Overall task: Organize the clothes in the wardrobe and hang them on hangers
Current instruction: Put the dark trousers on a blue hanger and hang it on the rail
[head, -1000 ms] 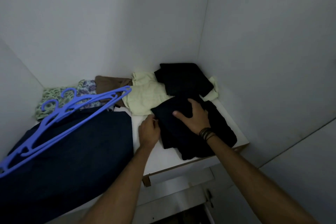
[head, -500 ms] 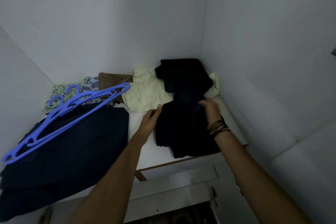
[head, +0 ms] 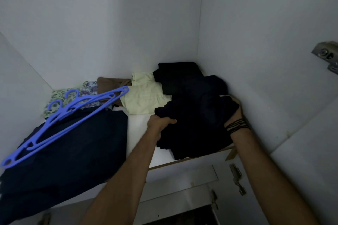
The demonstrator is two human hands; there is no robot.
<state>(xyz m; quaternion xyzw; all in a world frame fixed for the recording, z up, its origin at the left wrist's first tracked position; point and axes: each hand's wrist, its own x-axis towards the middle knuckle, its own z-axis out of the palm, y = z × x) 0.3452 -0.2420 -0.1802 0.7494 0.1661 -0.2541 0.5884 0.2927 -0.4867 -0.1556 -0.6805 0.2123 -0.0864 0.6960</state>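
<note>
A folded black garment [head: 195, 128] lies at the right front of the white wardrobe shelf [head: 139, 129]. My left hand [head: 160, 122] grips its left edge, fingers curled under the cloth. On the other side my right hand [head: 236, 113] is tucked under the garment's right edge, mostly hidden by fabric; black bands circle that wrist. Blue plastic hangers [head: 60, 120] rest on a large dark navy garment [head: 64, 160] at the left. A pale yellow garment [head: 144, 100] and another black piece [head: 175, 75] lie behind.
A brown cloth [head: 109, 83] and a floral cloth [head: 60, 95] sit at the back left. White wardrobe walls close in the back and right side. A metal hinge [head: 327, 56] sticks out at the far right. Below the shelf edge are drawer fronts and small hinges [head: 237, 179].
My left hand has gone from resting at the black garment's edge to gripping it. The right hand slid from on top of it to under its right side, and the cloth bunched up.
</note>
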